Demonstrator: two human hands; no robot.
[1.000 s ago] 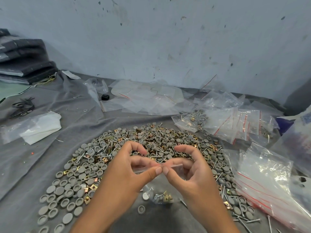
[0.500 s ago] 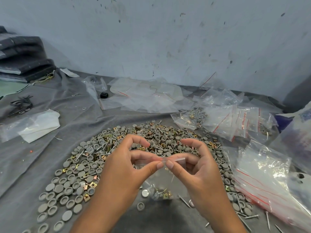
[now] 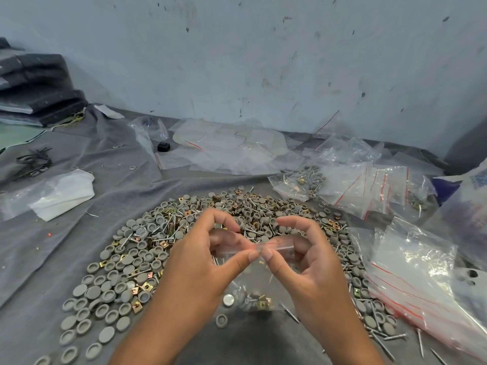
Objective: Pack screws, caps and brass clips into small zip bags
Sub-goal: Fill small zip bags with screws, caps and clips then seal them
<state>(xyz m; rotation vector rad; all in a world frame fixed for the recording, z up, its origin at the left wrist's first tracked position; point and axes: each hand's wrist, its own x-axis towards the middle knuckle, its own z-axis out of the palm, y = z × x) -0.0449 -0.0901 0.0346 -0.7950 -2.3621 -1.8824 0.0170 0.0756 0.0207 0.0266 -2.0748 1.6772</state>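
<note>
A small clear zip bag (image 3: 253,283) hangs between my hands, with grey caps, screws and brass clips gathered at its bottom. My left hand (image 3: 200,270) and my right hand (image 3: 308,272) both pinch its red-lined top strip, thumbs nearly touching at the middle. Behind and around my hands, a wide heap of grey caps (image 3: 126,262), silver screws (image 3: 253,206) and brass clips (image 3: 137,306) covers the grey cloth (image 3: 110,180).
Filled zip bags (image 3: 350,185) lie at the right rear, a stack of empty red-lined bags (image 3: 421,283) at the right. Clear plastic sheets (image 3: 226,148) are spread near the wall. A white folded bag (image 3: 58,193) and black wires (image 3: 31,162) lie left.
The bag and both hands have stayed in place above the pile; my thumbs keep pinching along the zip strip, and the bag's contents hang slightly lower in view.
</note>
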